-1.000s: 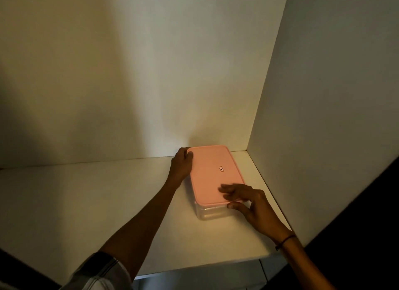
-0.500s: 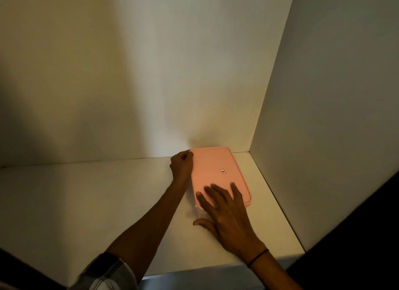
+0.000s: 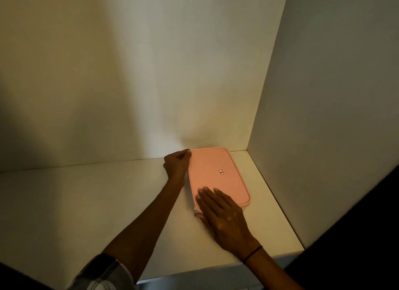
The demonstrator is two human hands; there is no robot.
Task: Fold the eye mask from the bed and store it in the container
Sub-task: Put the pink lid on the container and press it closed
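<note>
The container (image 3: 218, 173) is a flat box with a pink lid and a small label in its middle. It stands on a white shelf (image 3: 103, 203), in the back right corner. My left hand (image 3: 177, 165) curls around the lid's far left corner. My right hand (image 3: 222, 214) lies flat on the near left end of the lid, fingers stretched out and thumb down at the near edge. The lid is closed. No eye mask is visible.
The shelf's white back wall (image 3: 151, 73) rises right behind the container, and its right side wall (image 3: 323, 117) stands a short way to the right. The shelf's front edge (image 3: 216, 270) runs below my wrists. Bare shelf stretches to the left.
My right hand has slid from the container's near right corner onto the top of the lid at its near left end. My left hand has stayed at the far left corner.
</note>
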